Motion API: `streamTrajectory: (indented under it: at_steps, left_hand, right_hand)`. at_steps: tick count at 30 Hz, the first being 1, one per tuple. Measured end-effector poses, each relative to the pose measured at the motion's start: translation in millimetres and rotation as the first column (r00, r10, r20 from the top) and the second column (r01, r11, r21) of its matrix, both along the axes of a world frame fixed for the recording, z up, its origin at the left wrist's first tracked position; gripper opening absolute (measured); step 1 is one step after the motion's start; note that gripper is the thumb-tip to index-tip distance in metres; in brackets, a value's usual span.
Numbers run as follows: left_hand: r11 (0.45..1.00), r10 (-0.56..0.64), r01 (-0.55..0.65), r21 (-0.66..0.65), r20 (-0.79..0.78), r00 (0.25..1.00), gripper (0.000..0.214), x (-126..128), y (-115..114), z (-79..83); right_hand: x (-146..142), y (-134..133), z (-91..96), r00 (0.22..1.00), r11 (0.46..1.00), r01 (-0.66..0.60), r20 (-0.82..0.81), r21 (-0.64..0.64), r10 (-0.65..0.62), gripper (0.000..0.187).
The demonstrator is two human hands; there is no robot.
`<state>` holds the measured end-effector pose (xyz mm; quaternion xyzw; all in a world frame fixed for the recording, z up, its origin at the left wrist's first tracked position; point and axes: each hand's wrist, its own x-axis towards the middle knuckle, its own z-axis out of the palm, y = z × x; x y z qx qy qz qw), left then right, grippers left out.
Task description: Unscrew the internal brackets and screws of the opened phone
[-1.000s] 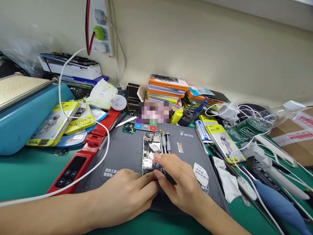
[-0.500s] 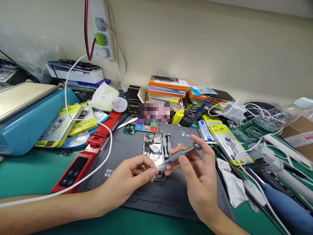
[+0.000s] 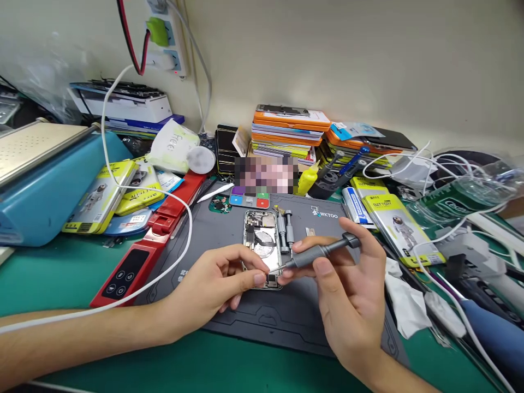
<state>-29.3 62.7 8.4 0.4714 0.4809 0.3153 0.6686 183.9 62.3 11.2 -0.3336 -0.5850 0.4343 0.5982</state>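
An opened phone (image 3: 264, 246) lies upright on the dark work mat (image 3: 229, 319), its inner parts showing. My right hand (image 3: 352, 289) grips a grey precision screwdriver (image 3: 313, 255), tilted with its thin tip pointing left and down over the phone's lower part. Close to that tip, my left hand (image 3: 229, 278) has thumb and forefinger pinched together; whatever is between them is too small or hidden to make out. The fingers cover the phone's lower left edge. Two more grey screwdrivers (image 3: 282, 232) rest just right of the phone.
Behind the phone sits a coloured tray (image 3: 249, 200). A red device (image 3: 131, 273) and yellow battery boxes (image 3: 100, 196) flank the mat on the left. A screwdriver holder (image 3: 327, 183), a plastic bottle (image 3: 454, 204) and crumpled tissue (image 3: 405, 305) stand or lie right. A white cable (image 3: 190, 218) crosses the left side.
The view has shifted, so the bench appears a little higher. My right hand and the screwdriver sit slightly further right in view; both hands keep their hold near the tip.
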Motion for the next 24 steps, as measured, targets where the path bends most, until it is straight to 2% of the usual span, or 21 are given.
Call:
streamTrajectory:
  at_steps: [6,12,24]
  left_hand:
    - [1.0,-0.001,0.001,0.02,0.021,1.0,0.025,1.3,0.7,0.7]
    - [0.999,-0.015,0.014,0.048,0.013,1.0,0.028,0.3,-1.1,-1.0]
    - [1.0,-0.002,0.002,0.031,0.028,1.0,0.028,-0.3,-0.7,-0.8]
  right_hand:
    - [-0.4,-2.1,0.6,1.0,0.998,0.002,0.017,0.057,-0.003,0.044]
    - [0.2,-2.6,-0.9,1.0,0.998,-0.019,0.021,0.056,0.018,0.044]
    - [1.2,-3.2,-1.7,0.997,0.998,0.019,0.068,0.068,-0.023,0.045]
